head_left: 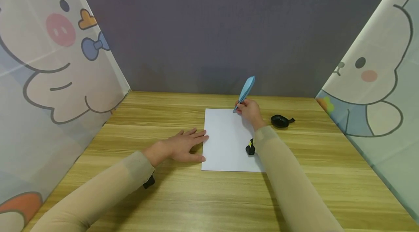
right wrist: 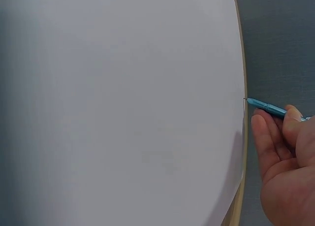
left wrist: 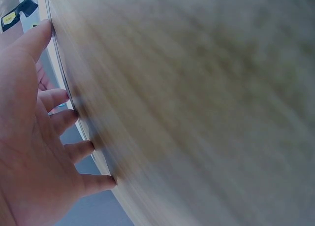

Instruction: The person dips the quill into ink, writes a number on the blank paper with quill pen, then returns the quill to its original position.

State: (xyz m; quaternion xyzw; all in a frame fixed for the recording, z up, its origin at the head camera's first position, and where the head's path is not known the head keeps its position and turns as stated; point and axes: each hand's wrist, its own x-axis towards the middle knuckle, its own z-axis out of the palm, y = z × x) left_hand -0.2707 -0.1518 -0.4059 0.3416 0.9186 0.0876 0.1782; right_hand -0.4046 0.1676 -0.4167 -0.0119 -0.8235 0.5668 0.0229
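Note:
A blank white sheet of paper (head_left: 227,141) lies on the wooden table. In the head view a light blue pen with a feather-shaped top (head_left: 246,89) stands tilted over the sheet's far edge. My right hand (head_left: 250,111) pinches it low down between thumb and fingers. Its thin tip shows in the right wrist view, where the blue pen (right wrist: 268,107) meets the paper's edge; whether it touches is hard to tell. My left hand (head_left: 184,146) rests flat with spread fingers, its fingertips at the sheet's left edge. No marks are visible on the paper.
To the right of the paper lies a black oval object (head_left: 280,121) with a short tab. A dark grey panel (head_left: 209,32) rises behind the table (head_left: 163,203). Cartoon-printed cloths stand at the left (head_left: 62,90) and right (head_left: 383,90).

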